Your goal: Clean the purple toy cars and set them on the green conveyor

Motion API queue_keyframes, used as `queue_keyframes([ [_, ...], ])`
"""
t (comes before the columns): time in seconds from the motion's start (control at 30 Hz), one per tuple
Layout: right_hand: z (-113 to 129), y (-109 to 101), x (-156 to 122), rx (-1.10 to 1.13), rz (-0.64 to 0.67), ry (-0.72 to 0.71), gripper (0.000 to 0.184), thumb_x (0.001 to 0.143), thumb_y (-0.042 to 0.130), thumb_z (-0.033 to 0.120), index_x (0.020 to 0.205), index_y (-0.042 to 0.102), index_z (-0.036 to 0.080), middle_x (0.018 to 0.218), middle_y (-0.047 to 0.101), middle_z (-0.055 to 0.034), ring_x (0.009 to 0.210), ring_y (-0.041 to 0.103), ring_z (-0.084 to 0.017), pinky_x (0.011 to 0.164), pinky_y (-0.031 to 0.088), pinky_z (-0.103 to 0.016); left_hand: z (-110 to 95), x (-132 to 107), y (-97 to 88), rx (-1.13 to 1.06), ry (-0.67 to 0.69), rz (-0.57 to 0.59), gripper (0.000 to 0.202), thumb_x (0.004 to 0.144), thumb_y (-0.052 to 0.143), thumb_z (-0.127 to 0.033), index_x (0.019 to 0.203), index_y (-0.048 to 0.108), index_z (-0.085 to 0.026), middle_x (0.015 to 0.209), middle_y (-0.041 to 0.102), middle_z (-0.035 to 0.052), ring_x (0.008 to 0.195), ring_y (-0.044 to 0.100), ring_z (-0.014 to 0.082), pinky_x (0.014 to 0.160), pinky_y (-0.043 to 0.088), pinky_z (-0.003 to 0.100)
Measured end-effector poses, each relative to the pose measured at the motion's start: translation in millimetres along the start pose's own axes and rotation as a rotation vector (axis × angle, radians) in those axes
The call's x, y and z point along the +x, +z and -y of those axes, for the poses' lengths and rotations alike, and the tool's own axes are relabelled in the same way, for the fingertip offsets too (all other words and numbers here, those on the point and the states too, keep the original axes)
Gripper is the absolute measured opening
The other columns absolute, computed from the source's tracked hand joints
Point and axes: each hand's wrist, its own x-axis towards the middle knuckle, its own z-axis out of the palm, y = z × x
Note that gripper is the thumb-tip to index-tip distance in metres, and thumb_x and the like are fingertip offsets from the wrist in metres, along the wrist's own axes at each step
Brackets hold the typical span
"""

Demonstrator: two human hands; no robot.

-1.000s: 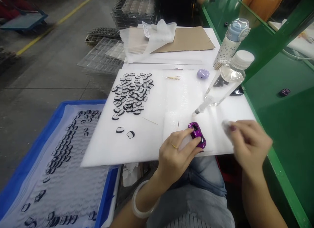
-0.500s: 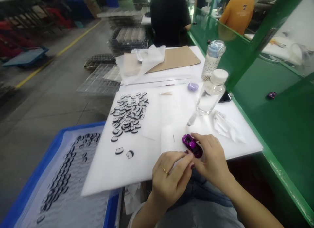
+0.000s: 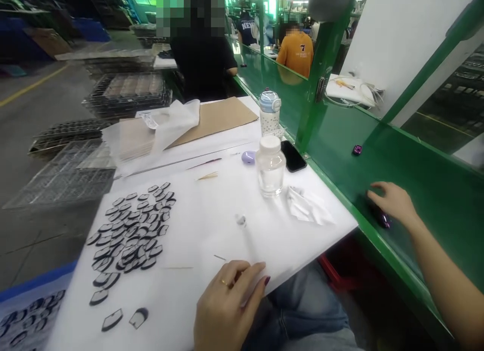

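Observation:
My left hand [image 3: 234, 300], with a ring on one finger, rests at the near edge of the white work board [image 3: 204, 215]. Its fingers are loosely curved, thumb apart from the index finger, and nothing shows between them. Off to the right, my right hand [image 3: 395, 202] is over the green belt [image 3: 416, 174]. A shiny purple toy car [image 3: 384, 220] lies just under that hand, partly hidden by it. Thumb and index finger look apart, beyond the car; whether they touch it is not clear. Near my left hand lie a thin dark stick [image 3: 220, 257] and a small whitish piece [image 3: 241, 220].
Many small black-edged pieces [image 3: 132, 230] spread over the board's left side. A clear bottle [image 3: 270, 172], patterned bottle [image 3: 269, 114], phone [image 3: 293, 156] and crumpled tissue [image 3: 308, 207] stand or lie rightward. Another purple car [image 3: 357, 149] is on the belt. A co-worker [image 3: 200, 58] sits ahead.
The view has turned right. My right hand has moved from above the board out to the belt with the purple toy car. My left hand has come off the car.

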Motion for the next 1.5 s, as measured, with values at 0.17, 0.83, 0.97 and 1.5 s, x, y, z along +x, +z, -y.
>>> queue_keyframes([
  [0.17, 38, 8, 110, -0.166, -0.053, 0.074, 0.056, 0.094, 0.051, 0.05, 0.141, 0.05, 0.021, 0.138, 0.053, -0.0163, 0.13, 0.046, -0.037, 0.105, 0.035, -0.06, -2, 5, 0.4, 0.009, -0.01, 0.006, 0.013, 0.097, 0.055, -0.027, 0.098, 0.067, -0.023, 0.082, 0.061, -0.0002, 0.064, 0.062, 0.0111, 0.058, 0.049, 0.021],
  [0.83, 33, -5, 160, -0.459, 0.091, 0.093, 0.035, 0.098, 0.054, 0.047, 0.111, 0.062, 0.017, 0.104, 0.064, -0.0074, 0.087, 0.062, -0.016, 0.079, 0.054, -0.034, -9, 3, 4.4, -0.085, -0.173, -0.009, 0.011, 0.087, 0.066, -0.016, 0.093, 0.068, -0.025, 0.082, 0.063, -0.0008, 0.068, 0.061, 0.0151, 0.06, 0.046, 0.026],
  [0.97, 49, -3, 149, -0.438, 0.083, 0.149, 0.034, 0.097, 0.056, 0.045, 0.11, 0.061, 0.014, 0.095, 0.064, -0.0064, 0.079, 0.063, -0.016, 0.07, 0.054, -0.032, -12, -1, 3.5, -0.116, -0.19, -0.042, 0.018, 0.078, 0.075, -0.014, 0.09, 0.069, -0.025, 0.082, 0.063, -0.0018, 0.07, 0.062, 0.0156, 0.063, 0.048, 0.027],
  [1.5, 27, 0, 72, -0.059, -0.07, -0.396, 0.026, 0.073, 0.048, 0.02, 0.093, 0.065, 0.026, 0.078, 0.069, -0.0182, 0.062, 0.068, -0.038, 0.048, 0.048, -0.046, -21, -4, -0.2, -0.056, -0.185, 0.029, 0.028, 0.073, 0.077, -0.015, 0.098, 0.068, -0.023, 0.1, 0.068, 0.0047, 0.083, 0.064, 0.0246, 0.07, 0.056, 0.039],
])
